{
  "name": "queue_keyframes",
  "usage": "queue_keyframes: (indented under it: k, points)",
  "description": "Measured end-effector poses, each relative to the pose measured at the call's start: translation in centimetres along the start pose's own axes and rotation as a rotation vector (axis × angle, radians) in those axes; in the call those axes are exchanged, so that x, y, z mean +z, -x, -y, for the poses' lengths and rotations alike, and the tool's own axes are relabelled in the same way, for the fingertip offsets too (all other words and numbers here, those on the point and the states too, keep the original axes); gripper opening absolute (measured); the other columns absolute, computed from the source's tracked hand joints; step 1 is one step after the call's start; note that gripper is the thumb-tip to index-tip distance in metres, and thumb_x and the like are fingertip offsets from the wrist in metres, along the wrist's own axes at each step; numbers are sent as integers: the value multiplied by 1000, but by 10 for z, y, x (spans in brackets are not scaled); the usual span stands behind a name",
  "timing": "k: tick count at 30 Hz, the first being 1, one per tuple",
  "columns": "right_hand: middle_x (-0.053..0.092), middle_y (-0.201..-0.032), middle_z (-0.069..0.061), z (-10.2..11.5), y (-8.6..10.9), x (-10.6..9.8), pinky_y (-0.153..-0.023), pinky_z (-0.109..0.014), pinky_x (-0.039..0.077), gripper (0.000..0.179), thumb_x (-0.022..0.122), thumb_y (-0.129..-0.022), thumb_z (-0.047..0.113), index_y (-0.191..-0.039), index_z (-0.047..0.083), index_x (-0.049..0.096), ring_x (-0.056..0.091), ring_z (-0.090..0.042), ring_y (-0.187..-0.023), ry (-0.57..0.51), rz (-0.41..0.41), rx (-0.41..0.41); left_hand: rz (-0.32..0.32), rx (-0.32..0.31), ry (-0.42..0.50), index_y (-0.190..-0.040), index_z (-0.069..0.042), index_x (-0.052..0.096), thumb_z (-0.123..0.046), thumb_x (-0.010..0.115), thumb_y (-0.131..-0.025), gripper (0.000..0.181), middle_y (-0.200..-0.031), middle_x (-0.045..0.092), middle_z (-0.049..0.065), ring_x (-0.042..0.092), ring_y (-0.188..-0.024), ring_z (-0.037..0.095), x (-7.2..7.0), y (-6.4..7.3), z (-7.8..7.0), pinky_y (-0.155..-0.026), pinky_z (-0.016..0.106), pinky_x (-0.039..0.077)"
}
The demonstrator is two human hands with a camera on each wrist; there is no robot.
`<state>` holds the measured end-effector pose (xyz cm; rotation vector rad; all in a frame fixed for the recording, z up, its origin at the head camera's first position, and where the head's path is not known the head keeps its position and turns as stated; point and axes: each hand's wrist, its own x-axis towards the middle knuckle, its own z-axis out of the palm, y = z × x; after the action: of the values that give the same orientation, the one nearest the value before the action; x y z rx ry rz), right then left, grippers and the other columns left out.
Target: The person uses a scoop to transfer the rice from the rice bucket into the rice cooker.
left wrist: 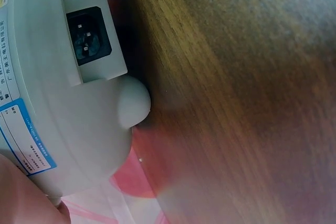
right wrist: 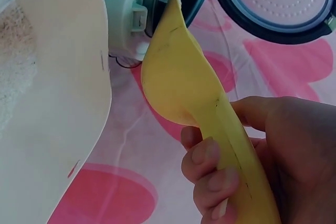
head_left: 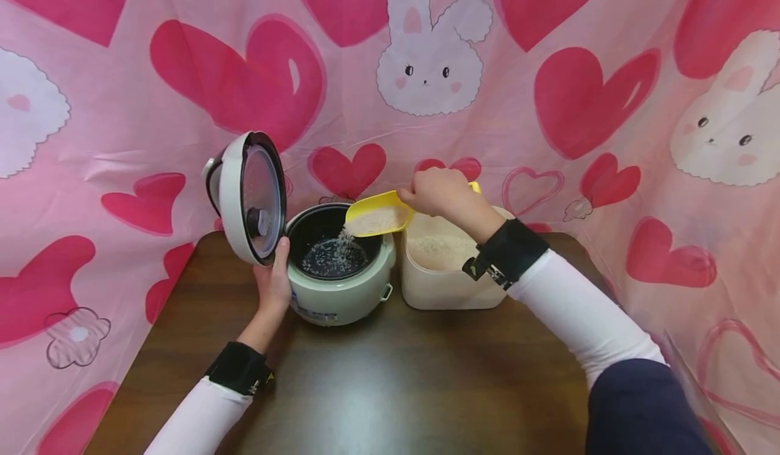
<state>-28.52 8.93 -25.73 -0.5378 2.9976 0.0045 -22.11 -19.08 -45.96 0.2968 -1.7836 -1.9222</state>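
My right hand (head_left: 440, 191) grips the handle of a yellow scoop (right wrist: 181, 72) and tilts it over the rice cooker's left-hand opening. Rice (head_left: 373, 221) spills from the scoop's lip into the dark inner pot (head_left: 317, 228), where white grains are scattered over the bottom. The pale green rice cooker (head_left: 338, 300) stands with its lid (head_left: 234, 201) raised on the left. My left hand (head_left: 272, 287) touches the cooker's left side below the lid, thumb pointing up; its other fingers are mostly hidden. In the left wrist view, part of that hand lies beside a label, near the power socket (left wrist: 89, 35).
Right of the cooker stands a white bin (head_left: 453, 289) with rice inside, below my right hand. Both containers are near the back of the brown wooden table (head_left: 365, 387). A pink cloth (head_left: 359, 130) with hearts and rabbits hangs behind and around it.
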Motion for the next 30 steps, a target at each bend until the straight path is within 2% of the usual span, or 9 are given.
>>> queue_keyframes:
  k: [6,13,20,30]
  points:
    - [57,-71,-7,6,-2,2,-68,-41,50,45,48,-103,44,-76,12,65,61,-29,-78,44,-41,-7,-4,0,-15,-153,-3,46,-31,59,-103,59,-154,51,17,46,-138,26,0,0,0,-120,35,29]
    - [65,-79,-10,14,-3,6,-74,-49,56,47,45,-104,44,-78,11,67,65,-35,-86,93,-107,-7,-11,-10,-19,-151,-2,48,-32,59,-103,57,-151,54,17,48,-134,23,0,0,1,-118,34,32]
    - [62,-73,-9,22,-2,7,-70,-48,57,49,47,-105,46,-76,10,65,66,-35,-82,122,-153,-25,-8,-4,-4,-151,-2,48,-30,58,-104,56,-151,53,17,48,-134,23,0,0,1,-118,32,31]
    - [55,-66,-7,30,0,9,-67,-45,58,51,52,-104,50,-77,9,65,65,-33,-75,186,-176,-3,3,-1,-9,-152,-3,46,-31,57,-104,56,-154,52,15,47,-136,24,-1,-1,4,-121,38,30]
